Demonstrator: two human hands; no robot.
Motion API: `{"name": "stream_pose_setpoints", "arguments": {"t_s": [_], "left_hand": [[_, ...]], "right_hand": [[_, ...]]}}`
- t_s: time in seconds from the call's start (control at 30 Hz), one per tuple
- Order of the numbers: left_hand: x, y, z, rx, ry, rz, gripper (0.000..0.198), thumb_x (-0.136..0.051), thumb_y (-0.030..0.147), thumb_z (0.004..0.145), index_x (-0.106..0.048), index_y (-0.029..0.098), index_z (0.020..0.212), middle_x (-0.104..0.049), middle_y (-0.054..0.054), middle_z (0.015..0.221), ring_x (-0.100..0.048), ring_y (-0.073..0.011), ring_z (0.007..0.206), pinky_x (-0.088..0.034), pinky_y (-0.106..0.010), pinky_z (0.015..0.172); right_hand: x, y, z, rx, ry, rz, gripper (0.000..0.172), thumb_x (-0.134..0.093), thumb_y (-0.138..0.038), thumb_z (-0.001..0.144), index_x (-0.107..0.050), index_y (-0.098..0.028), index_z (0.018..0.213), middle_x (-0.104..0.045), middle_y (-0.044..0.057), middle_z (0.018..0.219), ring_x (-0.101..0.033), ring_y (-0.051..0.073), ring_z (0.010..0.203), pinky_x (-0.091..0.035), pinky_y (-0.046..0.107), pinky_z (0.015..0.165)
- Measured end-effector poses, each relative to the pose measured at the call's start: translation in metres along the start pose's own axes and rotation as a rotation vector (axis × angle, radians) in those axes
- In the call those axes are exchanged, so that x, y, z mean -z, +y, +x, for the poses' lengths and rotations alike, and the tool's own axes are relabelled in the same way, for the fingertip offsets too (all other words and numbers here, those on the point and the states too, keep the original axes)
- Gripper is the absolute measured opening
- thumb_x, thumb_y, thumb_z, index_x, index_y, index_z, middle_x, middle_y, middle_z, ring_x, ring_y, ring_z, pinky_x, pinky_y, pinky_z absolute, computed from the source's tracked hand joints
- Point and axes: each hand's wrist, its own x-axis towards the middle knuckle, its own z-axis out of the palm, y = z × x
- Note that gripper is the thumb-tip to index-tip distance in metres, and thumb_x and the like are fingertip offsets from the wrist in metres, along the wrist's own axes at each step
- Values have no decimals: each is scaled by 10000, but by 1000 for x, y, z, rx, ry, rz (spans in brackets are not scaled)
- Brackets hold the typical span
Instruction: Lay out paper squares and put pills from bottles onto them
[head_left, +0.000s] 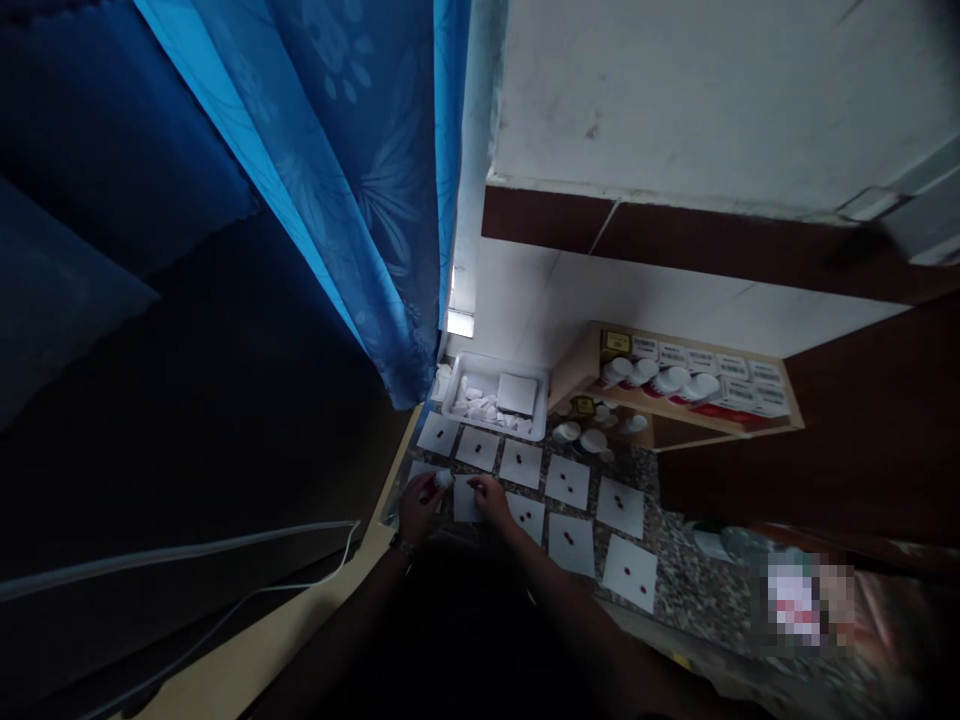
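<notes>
My left hand point(417, 512) is closed around a small pill bottle point(443, 480) with a white top and a dark red body, tilted to the right. Just right of it, my right hand point(492, 503) reaches over a white paper square point(466, 508), its fingertips pinched together. Whatever lies between those fingertips is too small to make out. Two rows of paper squares cover the speckled counter point(671, 560). Small dark red tablets lie on most of them, such as the paper at the right end point(628, 590) and one in the back row point(521, 476).
A white tray point(540, 425) of folded paper pieces stands at the back by the blue curtain point(360, 200). Beside it, a wooden shelf point(750, 432) carries white-capped bottles point(670, 381) and small boxes point(731, 368). More bottles point(593, 441) stand below. A white cable point(225, 540) hangs at left.
</notes>
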Motion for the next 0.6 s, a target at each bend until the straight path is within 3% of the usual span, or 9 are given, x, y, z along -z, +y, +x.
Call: {"name": "stream_pose_setpoints", "arguments": {"t_s": [0.13, 0.23, 0.3, 0.47, 0.6], "left_hand": [[-5, 6, 1, -20, -38, -22, 281, -675, 224, 668, -664, 183, 946, -662, -70, 973, -609, -210, 929, -500, -372, 843], [-10, 15, -5, -97, -144, -16, 299, -658, 186, 687, -655, 196, 986, -649, -71, 1024, -608, -203, 949, -513, -356, 830], [-14, 21, -11, -195, -260, 27, 332, -647, 158, 699, -642, 217, 1026, -644, -65, 1061, -604, -201, 971, -509, -357, 849], [-26, 40, -17, -424, -373, 151, 280, -561, 145, 788, -627, 227, 1047, -631, -80, 1108, -576, -205, 1047, -486, -382, 900], [-33, 52, -13, -531, -420, 149, 238, -471, 175, 863, -631, 225, 1032, -631, -96, 1093, -567, -195, 1062, -476, -386, 917]], "right_hand": [[12, -20, -1, -226, 147, 377, 233, -528, -345, 663, -652, -183, 775, -644, 23, 703, -535, 134, 537, -423, 261, 533], [15, -41, -10, -373, 137, 677, 359, -525, -500, 679, -656, -176, 759, -672, 54, 732, -600, 165, 630, -447, 268, 557], [14, -55, -18, -392, 119, 791, 411, -494, -554, 700, -660, -182, 748, -688, 66, 753, -623, 187, 701, -471, 294, 618], [14, -70, -29, -314, 204, 632, 368, -464, -505, 749, -650, -193, 689, -688, 58, 735, -616, 192, 723, -478, 296, 666], [18, -58, -27, -449, 223, 741, 323, -464, -453, 744, -627, -185, 665, -671, 50, 699, -601, 182, 667, -477, 284, 607]]}}
